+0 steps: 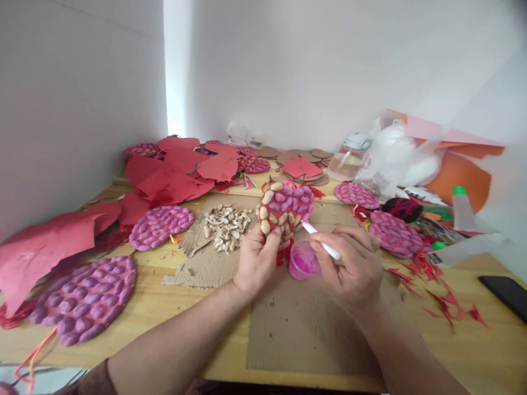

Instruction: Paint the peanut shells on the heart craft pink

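Observation:
My left hand (260,257) grips the lower edge of a red heart-shaped piece (287,210) covered with peanut shells. The shells on its upper right are painted purple, while those on the left and bottom are bare tan. Between the fingers of my right hand (352,260) is a white paintbrush (323,241), its tip touching or very near the piece's right edge. A small clear cup (303,260) of magenta paint stands on the cardboard just below the piece. Red yarn hangs beneath the piece, partly hidden by my left hand.
Loose peanut shells (228,226) lie on corrugated cardboard at centre left. Purple shell-covered pieces (88,299) rest on both sides of the wooden table. Red paper cutouts (173,170) pile up at the back left. A dark phone (504,296) and red paper scraps (447,302) are at right.

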{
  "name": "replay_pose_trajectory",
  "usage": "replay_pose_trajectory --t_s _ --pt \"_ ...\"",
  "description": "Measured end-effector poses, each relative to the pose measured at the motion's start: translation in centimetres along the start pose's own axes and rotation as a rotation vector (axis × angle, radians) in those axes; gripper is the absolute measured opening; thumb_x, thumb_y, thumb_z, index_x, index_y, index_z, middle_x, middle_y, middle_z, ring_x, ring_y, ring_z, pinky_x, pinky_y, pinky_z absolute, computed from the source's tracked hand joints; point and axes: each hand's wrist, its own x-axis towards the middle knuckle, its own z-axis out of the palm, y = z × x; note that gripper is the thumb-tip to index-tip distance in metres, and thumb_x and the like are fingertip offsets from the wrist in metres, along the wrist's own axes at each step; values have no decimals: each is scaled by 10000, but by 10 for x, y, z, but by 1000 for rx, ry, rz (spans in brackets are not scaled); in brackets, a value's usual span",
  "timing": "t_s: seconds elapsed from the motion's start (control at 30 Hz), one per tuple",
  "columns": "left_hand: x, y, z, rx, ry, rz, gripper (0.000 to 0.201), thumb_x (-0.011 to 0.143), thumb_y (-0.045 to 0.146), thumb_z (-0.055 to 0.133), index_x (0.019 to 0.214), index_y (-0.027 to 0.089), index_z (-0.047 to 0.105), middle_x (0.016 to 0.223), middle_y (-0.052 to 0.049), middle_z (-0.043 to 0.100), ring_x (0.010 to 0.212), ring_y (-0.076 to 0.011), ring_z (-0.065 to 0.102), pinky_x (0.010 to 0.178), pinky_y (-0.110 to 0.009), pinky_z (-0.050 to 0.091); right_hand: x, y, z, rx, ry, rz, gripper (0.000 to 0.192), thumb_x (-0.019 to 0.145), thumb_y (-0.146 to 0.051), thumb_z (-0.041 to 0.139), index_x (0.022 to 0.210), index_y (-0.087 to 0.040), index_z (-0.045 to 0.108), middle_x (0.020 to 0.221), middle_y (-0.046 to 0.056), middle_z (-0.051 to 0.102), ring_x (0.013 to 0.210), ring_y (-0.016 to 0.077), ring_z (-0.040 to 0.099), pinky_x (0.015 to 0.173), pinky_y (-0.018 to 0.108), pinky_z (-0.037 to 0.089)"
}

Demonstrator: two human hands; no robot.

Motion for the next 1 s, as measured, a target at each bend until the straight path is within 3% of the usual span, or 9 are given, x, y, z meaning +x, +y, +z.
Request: replay_pose_trajectory --t_s 0.33,0.53,0.7,1.0 --pt "1 0 0 -29 8 5 261 822 403 844 950 191 763 912 -36 758 812 -180 706 797 -357 676 1 2 -3 27 37 2 105 964 -177 754 1054 -224 727 838 1 789 850 189 703 848 366 472" --pt "2 -2 -1 -65 16 -31 297 806 420 857 975 196 759 1004 -58 779 835 -196 725 795 -394 687 0 4 -3 -15 44 17 103 967 -184 747 1056 -231 728 859 2 805 862 193 719 865 378 478" --pt "5 -1 -2 -89 39 -62 305 788 427 867 950 196 750 892 -31 749 781 -183 712 781 -404 688 1 5 -6 -1 64 36 127 949 -171 757 1055 -232 725 859 8 808 848 203 722 860 389 486" --pt "3 0 -1 -108 9 -63 396 776 443 886 1054 190 761 1060 -76 806 861 -206 752 775 -391 695 0 2 -2 -11 47 18 112 963 -184 751 1059 -237 725 839 -4 790 846 188 716 858 374 473"
